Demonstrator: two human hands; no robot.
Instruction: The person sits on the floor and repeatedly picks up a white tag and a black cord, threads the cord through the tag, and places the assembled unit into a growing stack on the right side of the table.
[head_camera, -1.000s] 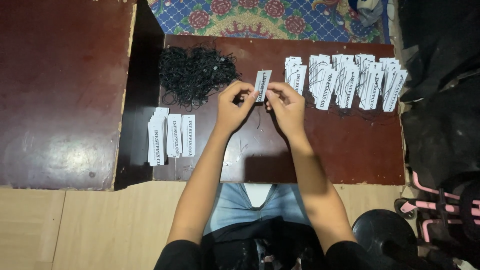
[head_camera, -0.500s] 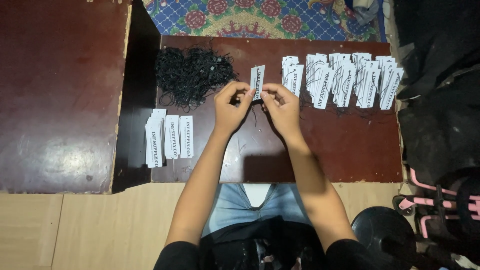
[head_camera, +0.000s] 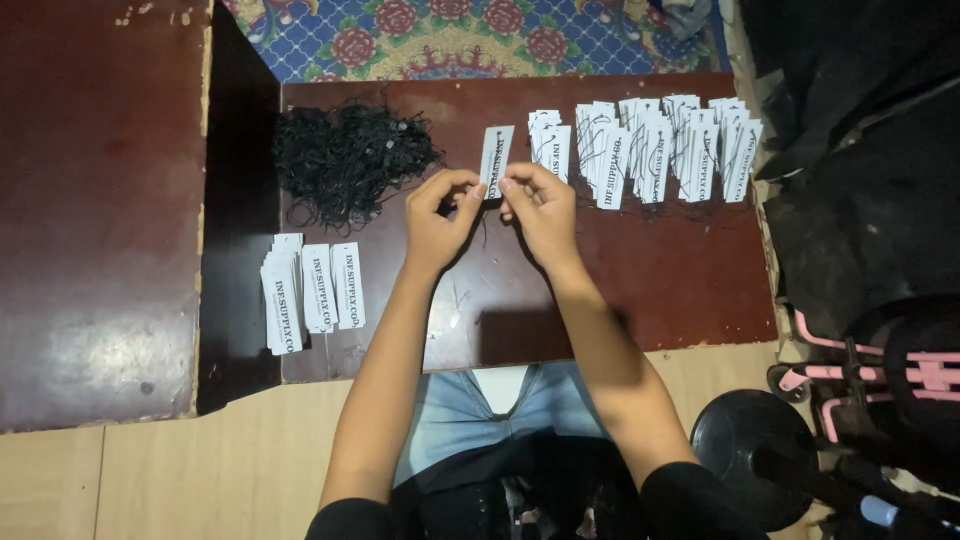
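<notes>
Two bare hands at work, close together just above the middle of the frame. Pinched between them: one small white paper tag with black print (head_camera: 496, 153), standing up from the fingertips, over the dark red-brown wooden table (head_camera: 650, 290). Left hand (head_camera: 437, 215) curled tight on the tag's lower left side; right hand (head_camera: 540, 205) curled tight on its lower right side, fingers narrow, not spread. Held that way most likely to keep the tag steady while working at its bottom end.

Kept close by at upper left: a fluffy pile of thin black strings (head_camera: 350, 160), easy to reach. Laid out in a neat row at upper right: many white paper tags with black strings on them (head_camera: 650, 140), overlapped like fallen cards. Stacked at lower left of the table: a few more white tags with no strings showing (head_camera: 310, 290), probably set apart as a different lot.

Could not tell whether a string was between the fingers; too thin and dark, and hidden by the knuckles. Cut off at the lower right edge: a black round thing and some pink-and-black straps.
</notes>
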